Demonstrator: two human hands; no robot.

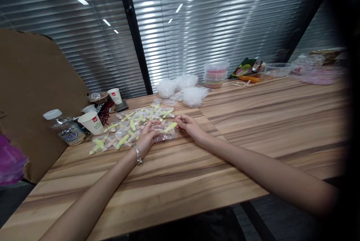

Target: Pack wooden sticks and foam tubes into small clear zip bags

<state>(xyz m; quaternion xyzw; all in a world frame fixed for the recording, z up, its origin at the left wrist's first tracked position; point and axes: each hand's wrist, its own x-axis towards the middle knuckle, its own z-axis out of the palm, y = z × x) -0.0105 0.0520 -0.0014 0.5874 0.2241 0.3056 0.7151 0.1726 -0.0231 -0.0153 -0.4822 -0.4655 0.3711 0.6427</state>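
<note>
Hands meet at one small clear packet [166,130] with a yellow-green piece inside; it lies flat on the wooden desk [253,121], at the near right edge of a spread of similar packets [126,124]. The left hand [146,137], with a bracelet [137,153] at the wrist, holds the packet's left end under bent fingers, and the right hand [189,124], at 3 o'clock from the packet, pinches its right end with fingertips nearly closed. From the packet, a paper cup [91,122] and a water bottle [66,130] stand at 9 o'clock, and a stack of plastic tubs [216,73] stands at 1 o'clock, well apart.
</note>
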